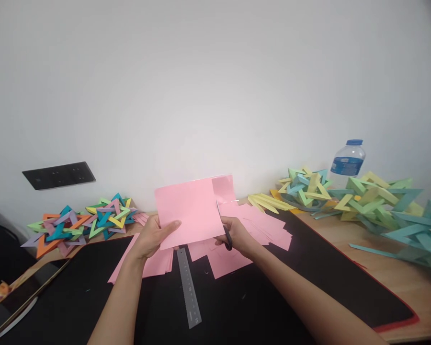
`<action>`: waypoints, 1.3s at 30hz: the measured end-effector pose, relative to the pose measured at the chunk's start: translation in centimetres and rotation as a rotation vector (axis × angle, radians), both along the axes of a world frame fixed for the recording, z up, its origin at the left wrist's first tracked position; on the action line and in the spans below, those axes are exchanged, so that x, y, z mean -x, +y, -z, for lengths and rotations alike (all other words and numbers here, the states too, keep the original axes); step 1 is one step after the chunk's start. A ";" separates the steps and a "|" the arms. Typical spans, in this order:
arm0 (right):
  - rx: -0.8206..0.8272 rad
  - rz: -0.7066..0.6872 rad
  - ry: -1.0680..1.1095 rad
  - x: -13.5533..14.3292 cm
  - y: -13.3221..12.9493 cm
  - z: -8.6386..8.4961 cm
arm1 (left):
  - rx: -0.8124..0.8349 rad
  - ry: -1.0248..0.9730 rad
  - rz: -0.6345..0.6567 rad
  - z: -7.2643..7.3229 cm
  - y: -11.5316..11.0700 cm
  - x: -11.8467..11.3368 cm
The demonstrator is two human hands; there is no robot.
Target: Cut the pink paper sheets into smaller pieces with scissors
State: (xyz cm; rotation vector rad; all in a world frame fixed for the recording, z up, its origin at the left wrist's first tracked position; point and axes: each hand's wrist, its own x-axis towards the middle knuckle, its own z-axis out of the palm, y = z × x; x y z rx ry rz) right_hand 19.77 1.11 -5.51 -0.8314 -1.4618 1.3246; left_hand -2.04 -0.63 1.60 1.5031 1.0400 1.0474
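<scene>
A pink sheet of paper [188, 211] is held up in front of me by its left edge. My left hand [157, 235] is closed on it, thumb on the near face and fingers mostly behind. On the right, my right hand [237, 234] grips a pair of scissors [228, 237] with dark handles. Their blade points up along the sheet's right edge, where another pink part [223, 188] shows behind. Below the sheet, a metal ruler [189, 290] lies on the black mat. Loose pink sheets [264, 225] are spread beyond my right hand, and a pink stack [156, 266] lies by my left wrist.
Folded paper star shapes stand at the left [64, 227] and right [377, 201]. A water bottle [347, 163] rises behind the right ones. Yellow folded strips [266, 202] lie near the wall. The black mat [237, 316] has a red edge; a dark flat device [25, 292] sits left.
</scene>
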 end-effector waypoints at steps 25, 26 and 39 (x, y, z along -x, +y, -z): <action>-0.035 -0.033 -0.008 0.0 0.1 0.1 | -0.035 0.036 -0.043 0.0 0.1 0.2; -0.035 -0.028 -0.009 0.0 0.1 0.1 | -0.033 0.039 -0.041 0.0 0.1 0.2; 0.098 0.360 0.250 0.2 0.6 -0.1 | -0.022 -0.001 -0.036 0.3 0.4 0.2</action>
